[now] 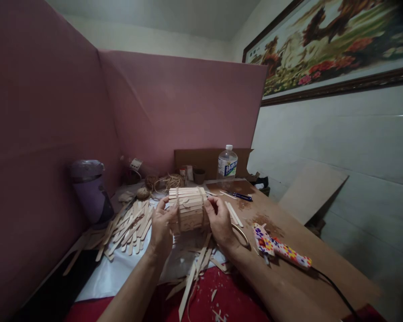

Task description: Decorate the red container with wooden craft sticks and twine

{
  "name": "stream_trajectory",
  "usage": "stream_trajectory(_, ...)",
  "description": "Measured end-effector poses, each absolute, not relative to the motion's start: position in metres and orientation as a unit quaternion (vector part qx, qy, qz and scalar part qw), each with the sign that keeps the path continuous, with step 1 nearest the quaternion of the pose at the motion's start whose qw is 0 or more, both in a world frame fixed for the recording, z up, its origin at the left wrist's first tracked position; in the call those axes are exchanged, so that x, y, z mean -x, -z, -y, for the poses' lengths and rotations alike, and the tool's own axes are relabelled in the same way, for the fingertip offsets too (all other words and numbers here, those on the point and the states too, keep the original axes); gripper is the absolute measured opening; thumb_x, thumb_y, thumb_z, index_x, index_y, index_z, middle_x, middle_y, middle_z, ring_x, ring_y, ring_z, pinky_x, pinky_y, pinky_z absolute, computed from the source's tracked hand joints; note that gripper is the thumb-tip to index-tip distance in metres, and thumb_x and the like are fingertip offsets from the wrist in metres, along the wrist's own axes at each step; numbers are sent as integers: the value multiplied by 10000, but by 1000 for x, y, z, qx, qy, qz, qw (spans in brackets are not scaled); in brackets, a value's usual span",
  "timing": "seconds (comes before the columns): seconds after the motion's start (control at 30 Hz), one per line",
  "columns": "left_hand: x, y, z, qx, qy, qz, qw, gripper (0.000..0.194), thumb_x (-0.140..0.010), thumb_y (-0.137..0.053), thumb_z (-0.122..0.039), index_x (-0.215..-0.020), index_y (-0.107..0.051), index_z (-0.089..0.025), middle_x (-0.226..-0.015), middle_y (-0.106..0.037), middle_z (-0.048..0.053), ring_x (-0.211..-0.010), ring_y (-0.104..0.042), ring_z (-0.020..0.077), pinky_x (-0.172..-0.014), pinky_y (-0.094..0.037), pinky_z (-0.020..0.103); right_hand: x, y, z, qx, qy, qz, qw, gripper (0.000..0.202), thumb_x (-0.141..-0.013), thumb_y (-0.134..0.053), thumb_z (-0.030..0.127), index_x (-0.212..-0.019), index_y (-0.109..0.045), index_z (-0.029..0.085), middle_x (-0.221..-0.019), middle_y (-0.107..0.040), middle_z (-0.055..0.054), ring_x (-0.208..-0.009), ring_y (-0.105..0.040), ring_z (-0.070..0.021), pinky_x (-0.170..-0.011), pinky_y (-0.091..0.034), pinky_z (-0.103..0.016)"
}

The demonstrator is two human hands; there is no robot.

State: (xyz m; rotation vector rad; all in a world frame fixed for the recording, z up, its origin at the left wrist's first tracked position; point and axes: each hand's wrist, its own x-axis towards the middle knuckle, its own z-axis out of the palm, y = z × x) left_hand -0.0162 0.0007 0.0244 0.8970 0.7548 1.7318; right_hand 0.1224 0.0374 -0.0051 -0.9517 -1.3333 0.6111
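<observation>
A barrel-shaped piece made of wooden craft sticks (190,206), with a band of twine near each end, is held up level in front of me. My left hand (163,220) grips its left end, thumb on the near side. At the right end, my right hand (219,220) closes round the edge with thumb and fingertips; a bangle sits at that wrist. Some fingers are hidden behind the sticks. Below the piece lie loose sticks and splinters (196,266), partly over a red cloth (231,290).
A pile of craft sticks (130,230) and a purple tumbler (91,192) stand left. Twine (174,180) and a clear bottle (227,165) are behind. To the right are a dark blue cutter or pen (242,196) and a flowered glue gun (278,248) with a black cord.
</observation>
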Motion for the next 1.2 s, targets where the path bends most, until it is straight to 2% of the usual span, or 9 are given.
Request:
stream_trajectory(0.27, 21, -29, -2, -369, -704, -347, 498, 206, -670, -657, -320, -798, -612, -165, -740, -680, -2, -686, -631, 163, -636, -458, 252, -125, 6, -32, 418, -257, 591, 640, 195, -816, -544, 356, -854, -565, 166, -783, -610, -37, -727, -561, -171, -682, -458, -295)
stream_trajectory(0.5, 22, -34, 2, -362, -695, -346, 516, 205, -570, -572, -152, -763, -640, -156, -687, -660, -6, -653, -601, 159, -596, -442, 247, -129, 9, -35, 399, -232, 622, 632, 135, -839, -525, 307, -858, -564, 179, -778, -600, -22, -733, -557, -167, -675, -444, -282)
stream_trajectory(0.63, 20, -33, 4, -362, -689, -346, 524, 240, -619, -580, -190, -848, -643, -153, -741, -681, 13, -692, -616, 181, -622, -455, 273, -130, 7, -32, 396, -204, 641, 625, 116, -858, -512, 288, -857, -564, 184, -793, -597, -22, -742, -554, -164, -687, -438, -279)
stream_trajectory(0.77, 18, -33, 5, -384, -671, -344, 533, 368, -622, -656, -208, -986, -636, -154, -868, -709, 49, -784, -645, 216, -692, -480, 312, -128, 6, -29, 409, -189, 641, 622, 118, -860, -513, 287, -846, -565, 182, -807, -600, -31, -749, -554, -164, -691, -437, -278)
stream_trajectory(0.93, 18, -33, 3, -399, -666, -347, 526, 473, -536, -741, -210, -990, -640, -119, -900, -716, 104, -796, -662, 256, -697, -503, 337, -128, 6, -29, 413, -188, 639, 621, 128, -861, -513, 293, -842, -578, 183, -787, -609, -24, -726, -559, -157, -670, -438, -268)
stream_trajectory(1.2, 20, -26, -3, -420, -674, -351, 495, 551, -515, -761, -210, -1044, -623, -137, -900, -719, 90, -806, -664, 261, -715, -510, 355, -127, 7, -30, 411, -171, 643, 623, 134, -867, -504, 290, -837, -584, 187, -781, -605, -22, -729, -557, -160, -679, -440, -272)
